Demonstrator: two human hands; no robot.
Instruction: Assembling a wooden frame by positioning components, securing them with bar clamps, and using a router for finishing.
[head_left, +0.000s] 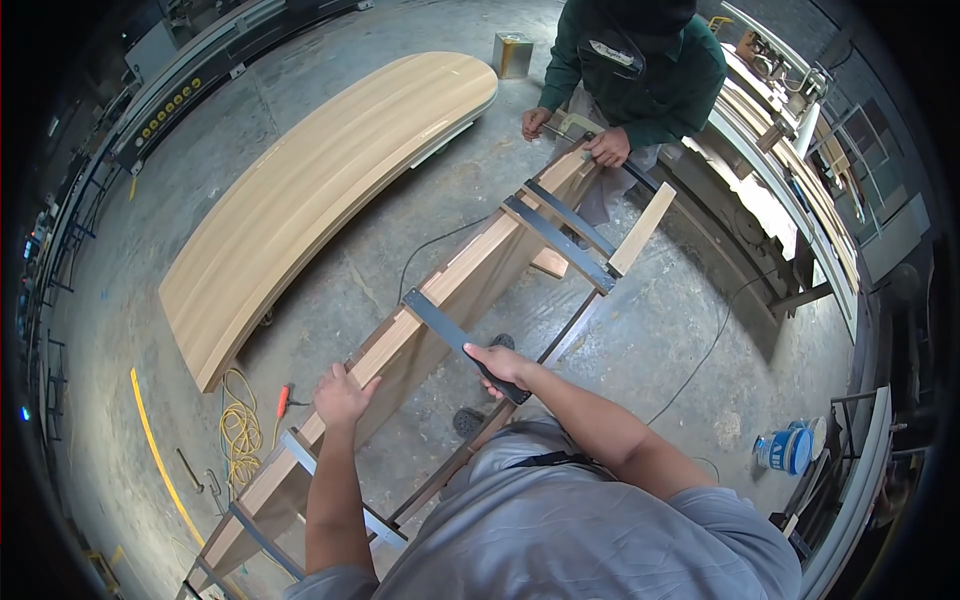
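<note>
A long wooden beam [375, 352] runs diagonally from lower left to upper right, with a broad panel face below its top edge. My left hand [343, 395] straddles that edge, its thumb on the near side and its fingers over the far side. In my right hand [496, 368] is a flat dark metal bar [437, 323], which looks like a clamp. Its far end rests on the beam, and my fingers wrap round its near part. More dark bars [557, 238] cross the beam farther along. A pale metal bar [301, 452] crosses it beside my left forearm.
A co-worker in a green top [640, 100] handles a clamp [575, 127] at the beam's far end. A large curved wooden tabletop [330, 190] stands at left. Yellow cord [239, 435] and an orange-handled tool [283, 401] lie on the floor. Blue buckets [785, 451] stand at right.
</note>
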